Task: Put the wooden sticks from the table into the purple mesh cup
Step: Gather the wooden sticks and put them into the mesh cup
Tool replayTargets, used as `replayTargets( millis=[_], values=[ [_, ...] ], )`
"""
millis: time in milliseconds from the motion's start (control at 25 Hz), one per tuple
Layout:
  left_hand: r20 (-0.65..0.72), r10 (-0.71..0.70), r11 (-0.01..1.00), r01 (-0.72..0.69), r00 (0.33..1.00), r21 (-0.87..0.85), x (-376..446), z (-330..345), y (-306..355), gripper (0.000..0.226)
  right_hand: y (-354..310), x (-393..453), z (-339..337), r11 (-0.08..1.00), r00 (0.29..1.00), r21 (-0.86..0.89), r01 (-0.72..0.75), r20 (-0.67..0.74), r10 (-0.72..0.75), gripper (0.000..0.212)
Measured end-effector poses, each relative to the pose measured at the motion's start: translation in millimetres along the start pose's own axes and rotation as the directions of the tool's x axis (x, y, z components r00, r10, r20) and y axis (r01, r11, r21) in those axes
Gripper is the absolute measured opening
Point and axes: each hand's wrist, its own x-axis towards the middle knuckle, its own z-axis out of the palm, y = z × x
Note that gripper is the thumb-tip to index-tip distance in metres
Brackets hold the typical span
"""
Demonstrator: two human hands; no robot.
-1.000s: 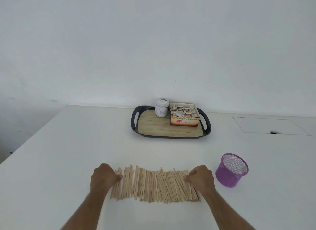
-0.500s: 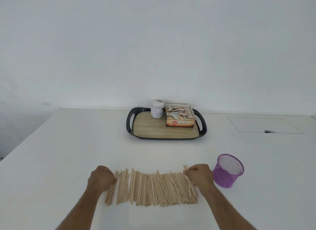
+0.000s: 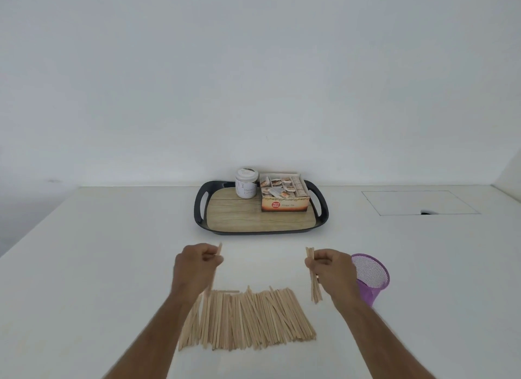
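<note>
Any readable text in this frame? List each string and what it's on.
"Ginger Tea": front of the tea box on the tray, faint, so a likely reading.
Red round logo on the same box: two lines of white text, too small to read.
White jar label: starts "Mad..." over "Extr...", the rest curves out of view or blurs.
Tea sachets in the box: print too small to read.
Nothing on the purple mesh cup or the wooden sticks.

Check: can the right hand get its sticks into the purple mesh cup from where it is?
Probably yes. The right hand grips a few wooden sticks right beside the purple mesh cup, whose mouth is open and looks empty. Nothing lies between them; the row of sticks on the table sits to the hand's left.
</note>
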Motion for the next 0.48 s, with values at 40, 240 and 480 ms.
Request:
replayTargets(
  millis=[40, 240, 480],
  values=[
    [0.017, 0.030, 0.998, -0.029, 0.999, -0.063, -2, 10, 12, 0.022, -4, 2, -7, 1.000, 1.000, 0.011, 0.019, -0.022, -0.019, 0.011],
    [0.132, 0.124, 0.909, -0.059, 0.984, -0.412, -14, 70, 75, 0.019, -16, 12, -54, 0.994, 0.974, 0.028, 0.107, -0.205, -0.100, 0.008],
    [0.258, 0.230, 0.832, -0.053, 0.938, -0.552, -28, 143, 138, 0.024, -12, 20, -99, 0.986, 0.913, -0.018, 0.163, -0.376, -0.157, 0.012]
  ],
)
